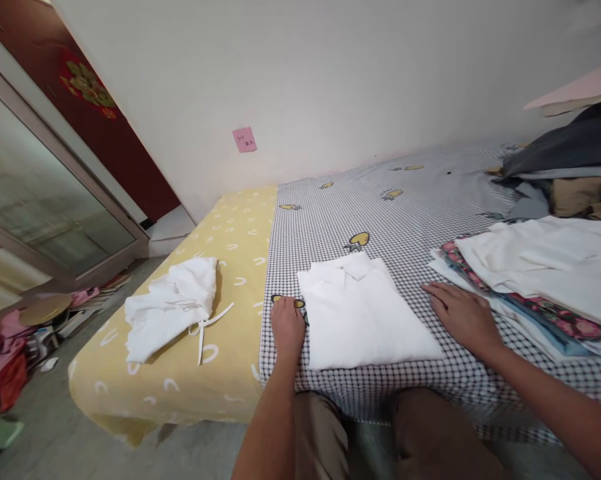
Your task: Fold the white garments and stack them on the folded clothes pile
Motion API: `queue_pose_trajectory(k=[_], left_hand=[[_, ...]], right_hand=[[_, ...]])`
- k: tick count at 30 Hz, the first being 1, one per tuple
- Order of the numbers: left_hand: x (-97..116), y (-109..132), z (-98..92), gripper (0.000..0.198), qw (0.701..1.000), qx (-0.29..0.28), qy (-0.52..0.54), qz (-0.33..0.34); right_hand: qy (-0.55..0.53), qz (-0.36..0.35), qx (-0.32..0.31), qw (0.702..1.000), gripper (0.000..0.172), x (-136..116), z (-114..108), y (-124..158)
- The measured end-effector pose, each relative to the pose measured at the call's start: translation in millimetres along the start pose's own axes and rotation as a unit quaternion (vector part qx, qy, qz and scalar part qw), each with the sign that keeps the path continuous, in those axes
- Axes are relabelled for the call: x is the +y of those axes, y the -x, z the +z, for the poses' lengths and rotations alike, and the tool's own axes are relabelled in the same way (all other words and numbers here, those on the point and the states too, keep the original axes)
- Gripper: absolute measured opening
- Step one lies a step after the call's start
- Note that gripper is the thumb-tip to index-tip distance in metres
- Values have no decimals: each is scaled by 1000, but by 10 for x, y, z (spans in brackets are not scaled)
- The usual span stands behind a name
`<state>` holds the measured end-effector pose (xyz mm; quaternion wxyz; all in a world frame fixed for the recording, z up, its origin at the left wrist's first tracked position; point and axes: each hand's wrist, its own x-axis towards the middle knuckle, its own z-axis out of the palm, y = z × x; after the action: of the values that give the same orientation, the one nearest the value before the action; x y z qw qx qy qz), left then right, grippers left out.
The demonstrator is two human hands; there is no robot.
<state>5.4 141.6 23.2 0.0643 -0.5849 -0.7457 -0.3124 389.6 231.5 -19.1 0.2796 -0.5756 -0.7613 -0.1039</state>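
Observation:
A neatly folded white collared shirt (363,320) lies flat on the checked part of the bed, its collar pointing away from me. Close against its left side, my left hand (287,327) rests on the cover, palm down and holding nothing. My right hand (463,319) lies flat with fingers stretched out, between the shirt and a stack of folded clothes (545,307) on the right. White, floral and blue layers show in that stack. On the yellow cloth to the left sits a loosely bunched white garment (175,303) with thin ties trailing from it.
Dark and brown clothes (565,160) are heaped at the far right. The bed's front edge runs just before my knees, with a yellow sheet (180,393) hanging at its left end. Clothes and other items (10,360) lie on the floor at left, near a glass-panelled door (55,180).

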Motion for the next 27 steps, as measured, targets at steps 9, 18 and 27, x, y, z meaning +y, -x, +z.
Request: queue_pose_trajectory(k=[9,18,27], left_hand=[[-65,-82,-5,27,994,-10,91,-66],[171,235,-235,43,971,-55,177,-153],[676,925,-572,63,970,-204,102,-82]], right_hand=[[12,13,-32,999,46,-14,-6,-20],[10,31,-81,996,53,-29,-31,-10],[39,106,-143,983,58,-176,-87,313]])
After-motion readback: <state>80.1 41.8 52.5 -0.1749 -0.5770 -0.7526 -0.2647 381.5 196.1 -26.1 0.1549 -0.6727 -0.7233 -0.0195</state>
